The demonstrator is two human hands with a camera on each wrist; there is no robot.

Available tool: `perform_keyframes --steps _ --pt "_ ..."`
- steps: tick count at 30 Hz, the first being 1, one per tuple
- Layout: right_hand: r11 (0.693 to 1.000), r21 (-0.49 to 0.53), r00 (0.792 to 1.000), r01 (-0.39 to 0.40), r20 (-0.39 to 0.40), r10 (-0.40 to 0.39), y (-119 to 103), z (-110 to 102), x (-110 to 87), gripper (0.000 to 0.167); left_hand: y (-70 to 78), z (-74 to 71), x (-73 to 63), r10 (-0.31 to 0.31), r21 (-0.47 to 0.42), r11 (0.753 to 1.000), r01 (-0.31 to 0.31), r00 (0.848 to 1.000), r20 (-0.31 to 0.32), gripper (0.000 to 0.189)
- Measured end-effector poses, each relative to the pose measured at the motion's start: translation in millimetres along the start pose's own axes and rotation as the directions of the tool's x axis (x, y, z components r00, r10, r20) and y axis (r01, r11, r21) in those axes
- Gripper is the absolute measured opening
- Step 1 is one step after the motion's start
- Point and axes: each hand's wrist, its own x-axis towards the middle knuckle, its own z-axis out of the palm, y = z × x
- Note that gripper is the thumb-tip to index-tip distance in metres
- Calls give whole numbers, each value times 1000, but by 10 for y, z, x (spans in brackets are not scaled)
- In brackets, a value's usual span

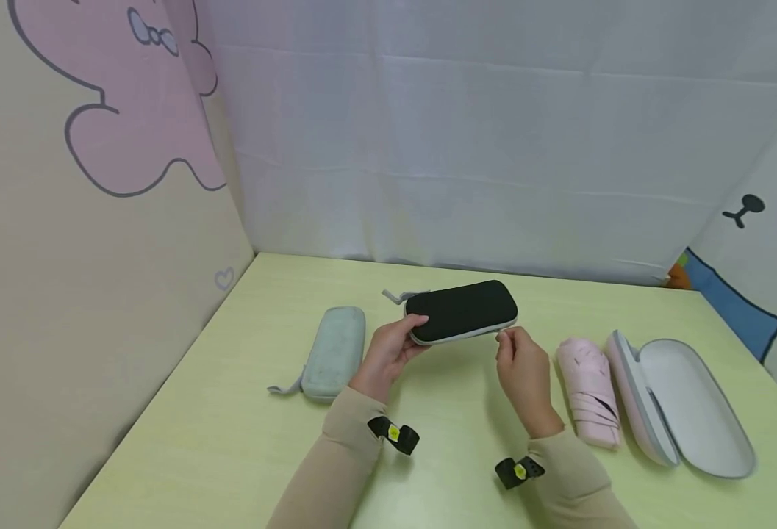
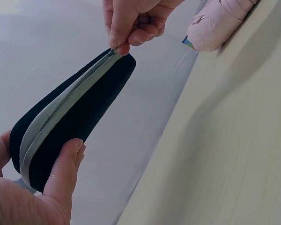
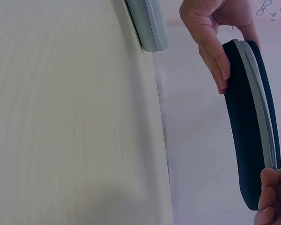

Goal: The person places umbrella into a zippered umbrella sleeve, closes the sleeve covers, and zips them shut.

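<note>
The left hand (image 1: 388, 354) grips a black zippered case (image 1: 464, 310) above the table's (image 1: 183, 459) far half; the right hand (image 1: 523, 375) pinches its zipper (image 2: 75, 91). Toward the left edge lies a green zippered case (image 1: 337, 353); toward the right edge, 2 things: a folded pink umbrella (image 1: 589, 393), an open glasses case (image 1: 692, 411).

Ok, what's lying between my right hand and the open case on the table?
In the head view, a folded pink umbrella lies between your right hand and the open case.
</note>
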Motion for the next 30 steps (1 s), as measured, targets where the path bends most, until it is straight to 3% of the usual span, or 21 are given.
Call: perform_keyframes --steps 5,9,13,15,20,22,26,28,30 --pt "1000 6 1000 12 -12 -12 -24 29 -8 9 -27 47 -9 16 -57 998 -19 999 -51 36" --pt "999 34 999 -1 -41 2 -37 36 0 10 -60 87 -25 8 -99 995 -13 999 -53 36" --pt "981 158 993 -115 21 113 -30 2 28 13 -76 107 -43 -13 -166 986 5 999 -44 37" --pt "949 243 978 -201 104 181 -10 -30 57 16 -77 107 -46 -6 -183 983 -2 999 -42 39" --pt "830 396 911 -392 292 292 35 -97 122 22 -69 107 -69 16 -180 984 -22 999 -34 41" --pt "760 464 887 -454 311 340 33 -91 131 25 -72 117 -82 18 -172 985 -23 999 -30 42" --pt "592 606 843 -531 308 441 -5 -31 125 27 -94 155 -93 15 -182 983 -22 999 -42 42" --pt "571 624 838 -533 295 458 -28 -1 114 25 -104 171 -96 10 -202 979 -22 998 -56 40" --pt "602 607 849 -519 283 447 -57 27 98 23 -115 180 -90 15 -221 975 -32 997 -78 38"
